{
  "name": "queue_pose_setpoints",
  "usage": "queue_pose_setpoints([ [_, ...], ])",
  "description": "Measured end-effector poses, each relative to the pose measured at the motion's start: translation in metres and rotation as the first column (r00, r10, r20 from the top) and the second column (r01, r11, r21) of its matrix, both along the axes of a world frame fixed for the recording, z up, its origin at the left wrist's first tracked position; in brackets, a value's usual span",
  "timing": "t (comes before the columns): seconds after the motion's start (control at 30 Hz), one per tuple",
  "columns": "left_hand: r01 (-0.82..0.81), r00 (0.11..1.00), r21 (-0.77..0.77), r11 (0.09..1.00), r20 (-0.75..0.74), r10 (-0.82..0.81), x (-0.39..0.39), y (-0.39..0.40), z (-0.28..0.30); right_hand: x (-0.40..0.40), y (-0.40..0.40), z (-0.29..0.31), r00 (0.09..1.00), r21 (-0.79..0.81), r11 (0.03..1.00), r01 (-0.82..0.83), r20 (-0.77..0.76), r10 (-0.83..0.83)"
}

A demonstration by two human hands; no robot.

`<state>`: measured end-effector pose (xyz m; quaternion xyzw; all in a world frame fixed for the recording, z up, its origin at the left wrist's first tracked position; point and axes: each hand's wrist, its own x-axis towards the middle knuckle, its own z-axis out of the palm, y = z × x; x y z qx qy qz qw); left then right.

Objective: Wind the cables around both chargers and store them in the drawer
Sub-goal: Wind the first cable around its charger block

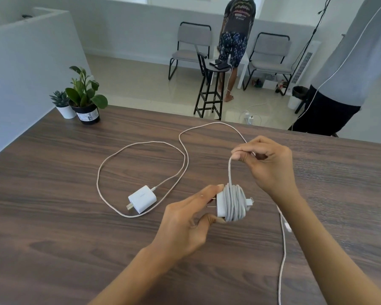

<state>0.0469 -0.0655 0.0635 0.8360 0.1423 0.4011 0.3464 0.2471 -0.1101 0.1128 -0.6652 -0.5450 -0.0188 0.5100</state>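
The left hand (185,219) pinched the wound charger (231,203) between thumb below and fingertips above, its other fingers lying fairly straight, and held it just above the wooden table (53,194) with the prongs turned toward the palm. Grey cable was already coiled thickly round that charger's body, a connector poking out on the right side. From the coil one strand of grey cable (229,172) rose straight up to the right hand (266,164), whose fingers were curled closed upon it, thumb and forefinger pinching the strand. Whether the pale cord passing behind that hand also touched it could not be made out. Left of the hands, the second charger (142,199) lay flat on the table, well apart, its loose cable (141,143) sprawled in wide loops across the surface and running toward the near edge. Two potted plants (81,95) stood at the far left corner.
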Motion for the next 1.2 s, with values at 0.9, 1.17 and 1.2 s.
queue_pose_setpoints([
  [0.9, -0.330, 0.933, -0.350, 0.877, 0.019, 0.359, 0.016, 0.050, 0.022, -0.059, -0.024, -0.047, 0.993, -0.179, 0.980, -0.086, 0.061, 0.099],
  [1.17, -0.359, 0.933, -0.092, 0.929, -0.040, 0.357, 0.016, 0.052, 0.001, -0.055, -0.030, -0.021, 0.985, -0.199, 0.978, -0.059, 0.149, 0.090],
  [1.2, -0.357, 0.934, -0.070, 0.932, -0.045, 0.354, 0.016, 0.051, -0.001, -0.053, -0.029, -0.017, 0.980, -0.212, 0.976, -0.047, 0.181, 0.087],
])
